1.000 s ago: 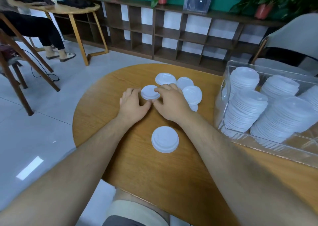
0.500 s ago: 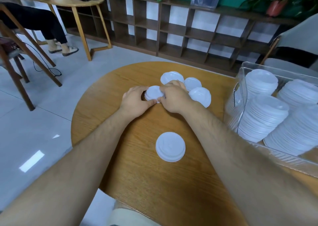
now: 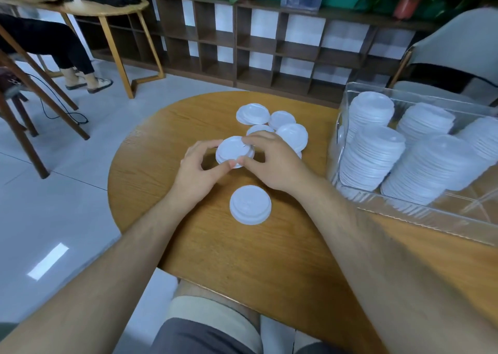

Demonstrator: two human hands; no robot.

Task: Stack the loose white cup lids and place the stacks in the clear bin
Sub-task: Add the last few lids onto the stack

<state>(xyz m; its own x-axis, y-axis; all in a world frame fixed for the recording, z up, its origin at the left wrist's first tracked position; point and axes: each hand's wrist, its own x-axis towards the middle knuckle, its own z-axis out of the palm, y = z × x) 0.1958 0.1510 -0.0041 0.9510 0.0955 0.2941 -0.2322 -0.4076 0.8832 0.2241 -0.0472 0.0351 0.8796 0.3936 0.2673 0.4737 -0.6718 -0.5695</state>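
Note:
A small stack of white cup lids is held just above the round wooden table. My left hand grips its left and near edge with curled fingers and thumb. My right hand pinches its right edge. Several loose white lids lie on the table just beyond my hands, and a short lid stack sits nearer to me. The clear bin stands at the right, holding several tall leaning stacks of lids.
The table's curved edge drops to a tiled floor on the left. A dark shelf unit runs along the back wall. A seated person's legs and another wooden table are at the far left. A grey chair stands behind the bin.
Both hands have lifted the lids they gathered and drawn them toward me, now holding them as a small stack. The camera view has shifted slightly.

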